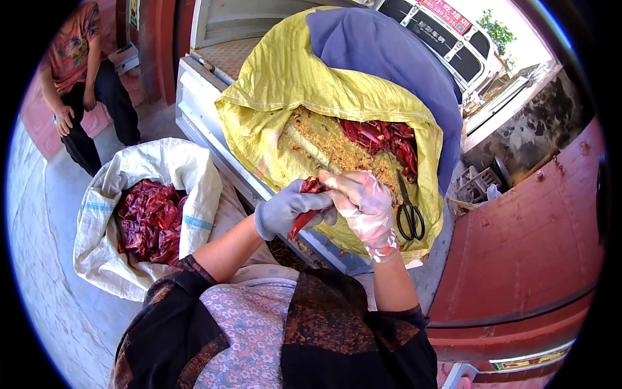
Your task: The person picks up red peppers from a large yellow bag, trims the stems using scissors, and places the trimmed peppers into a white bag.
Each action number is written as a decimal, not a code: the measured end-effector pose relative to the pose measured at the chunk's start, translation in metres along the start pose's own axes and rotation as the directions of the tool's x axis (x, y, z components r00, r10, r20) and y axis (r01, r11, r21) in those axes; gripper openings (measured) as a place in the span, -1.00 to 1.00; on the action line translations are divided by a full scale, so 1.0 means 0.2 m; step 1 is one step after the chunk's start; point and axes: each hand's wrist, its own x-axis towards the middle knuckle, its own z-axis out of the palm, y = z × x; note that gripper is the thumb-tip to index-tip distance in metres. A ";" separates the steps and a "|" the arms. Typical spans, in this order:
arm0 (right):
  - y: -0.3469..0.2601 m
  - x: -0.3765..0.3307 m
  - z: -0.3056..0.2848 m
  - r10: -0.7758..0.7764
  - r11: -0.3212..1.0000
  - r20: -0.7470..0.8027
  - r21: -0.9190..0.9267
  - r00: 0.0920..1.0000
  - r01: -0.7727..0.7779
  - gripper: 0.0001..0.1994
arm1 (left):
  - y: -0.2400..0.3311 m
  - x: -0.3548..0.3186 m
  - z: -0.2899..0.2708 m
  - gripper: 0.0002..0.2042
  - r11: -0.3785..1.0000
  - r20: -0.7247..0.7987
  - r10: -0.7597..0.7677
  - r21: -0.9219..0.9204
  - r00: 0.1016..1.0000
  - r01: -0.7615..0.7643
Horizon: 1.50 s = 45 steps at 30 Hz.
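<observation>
My left hand [295,209], in a grey knit glove, is closed around a dried red chili pepper [300,223]. Red pepper shows both above and below the fingers; whether it is one piece or more is hidden. My right hand [364,204], in a thin whitish glove, meets it from the right, its thumb and forefinger pinched at the pepper's upper end. Both hands are over the near edge of an open yellow woven sack [275,78]. Inside lie yellowish seeds [337,149], more dried red chilies [382,137] and black-handled scissors [411,220], just right of my right hand.
An open white woven sack [201,194] filled with red chilies [150,220] stands at the left. Purple-blue cloth [389,52] covers the yellow sack's far side, on a metal truck bed [201,104]. Another person [78,71] sits at upper left. A red metal door [518,240] is at right.
</observation>
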 end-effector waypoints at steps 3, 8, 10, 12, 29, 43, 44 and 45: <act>-0.02 0.01 -0.02 0.120 0.947 0.107 0.286 0.987 -0.146 -0.78 | -0.03 -0.01 -0.03 -0.85 0.999 0.110 0.018 -0.045 0.994 -0.013; -0.03 -0.05 0.04 0.300 0.833 0.065 0.468 0.952 -0.294 -0.94 | -0.05 0.00 -0.03 -0.81 0.997 0.130 -0.032 -0.059 0.991 0.040; -0.07 -0.07 0.06 0.493 0.597 0.139 0.664 0.859 -0.450 -0.92 | -0.08 0.01 -0.07 -0.82 0.999 0.155 0.006 0.047 0.988 -0.014; -0.07 -0.07 0.05 0.610 0.269 0.324 0.774 0.723 -0.574 -0.84 | -0.08 0.02 -0.07 -0.83 0.996 0.138 -0.004 0.087 0.990 -0.009; 0.00 -0.12 0.07 0.682 0.295 0.235 0.778 0.692 -0.555 -0.79 | -0.13 0.02 -0.10 -0.86 0.999 -0.106 0.005 0.033 0.994 -0.002; -0.02 -0.10 0.05 0.365 0.928 0.019 -0.092 0.931 -0.362 -0.73 | -0.10 0.03 0.00 -0.82 0.674 -0.134 0.206 0.738 0.969 -0.041; 0.00 -0.12 0.08 0.439 0.898 -0.001 0.006 0.898 -0.439 -0.73 | -0.10 0.03 0.00 -0.82 0.701 -0.151 0.222 0.712 0.963 -0.050; 0.03 -0.14 0.12 0.507 0.858 -0.020 0.110 0.862 -0.502 -0.73 | -0.11 0.03 0.00 -0.82 0.725 -0.173 0.239 0.686 0.955 -0.057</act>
